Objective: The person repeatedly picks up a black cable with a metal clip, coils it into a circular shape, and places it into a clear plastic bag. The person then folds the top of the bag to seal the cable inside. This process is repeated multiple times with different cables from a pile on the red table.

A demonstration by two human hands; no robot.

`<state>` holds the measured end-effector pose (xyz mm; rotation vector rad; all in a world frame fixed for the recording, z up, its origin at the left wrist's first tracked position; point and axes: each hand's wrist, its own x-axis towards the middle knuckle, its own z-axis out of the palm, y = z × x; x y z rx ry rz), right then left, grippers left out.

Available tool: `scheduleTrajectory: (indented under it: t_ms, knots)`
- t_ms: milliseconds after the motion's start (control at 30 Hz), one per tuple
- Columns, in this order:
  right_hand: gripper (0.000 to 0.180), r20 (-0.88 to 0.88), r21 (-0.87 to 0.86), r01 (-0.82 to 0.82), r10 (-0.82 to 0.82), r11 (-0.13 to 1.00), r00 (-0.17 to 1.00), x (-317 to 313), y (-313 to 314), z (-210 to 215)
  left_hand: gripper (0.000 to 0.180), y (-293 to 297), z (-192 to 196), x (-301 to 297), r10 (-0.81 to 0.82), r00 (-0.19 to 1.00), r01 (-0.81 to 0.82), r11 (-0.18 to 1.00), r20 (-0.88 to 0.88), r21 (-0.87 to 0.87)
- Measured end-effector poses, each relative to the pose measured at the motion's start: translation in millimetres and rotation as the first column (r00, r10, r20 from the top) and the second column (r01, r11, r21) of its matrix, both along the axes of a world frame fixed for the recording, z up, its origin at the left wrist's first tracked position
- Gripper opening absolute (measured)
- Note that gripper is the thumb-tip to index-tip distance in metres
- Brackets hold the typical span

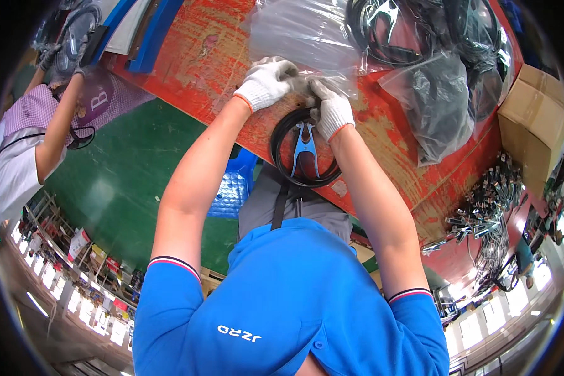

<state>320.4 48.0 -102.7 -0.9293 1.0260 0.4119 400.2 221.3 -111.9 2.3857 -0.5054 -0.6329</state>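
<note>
A clear plastic bag (pixel 297 31) lies flat on the worn red table, its near edge between my two gloved hands. My left hand (pixel 266 83), in a white knitted glove, has its fingers closed at that edge. Close beside it, my right hand (pixel 332 109), gloved the same way, pinches the bag's edge too; the exact grip is partly hidden by the fingers. Just below my hands a coil of black cable (pixel 276 147) rests at the table's near edge. Inside the coil sits a blue spring clamp (pixel 305 150), its jaws toward my hands.
Bagged cable coils (pixel 388 53) with clamps lie at the far right. A crumpled plastic bag (pixel 442 113) and a cardboard box (pixel 532 119) are nearer. Many metal-ended leads (pixel 489 213) pile up at right. A blue stool (pixel 232 185) stands below; another person (pixel 37 128) works at left.
</note>
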Motion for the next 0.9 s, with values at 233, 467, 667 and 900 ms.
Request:
scheduleTrajectory:
  t_ms: [233,467,667,900]
  knots:
    - [0.019,0.067,-0.206,-0.122,0.139,0.971,0.988,3,1,-7,0.034,-4,-4,-1,0.016,0.999,-0.014,0.999,-0.037,0.05]
    - [0.034,-0.142,-0.357,-0.527,0.513,0.771,0.846,-12,-27,1,0.037,-7,-8,11,0.271,0.888,-0.347,0.925,-0.372,-0.154]
    - [0.042,-0.139,-0.978,0.026,0.744,-0.206,0.654,-6,-31,57,0.037,-6,2,11,0.251,0.917,-0.28,0.958,-0.31,-0.054]
    - [0.034,-0.431,-0.886,0.01,0.832,-0.463,0.349,24,-30,15,0.041,-8,-3,10,0.259,0.892,-0.305,0.949,-0.37,-0.073]
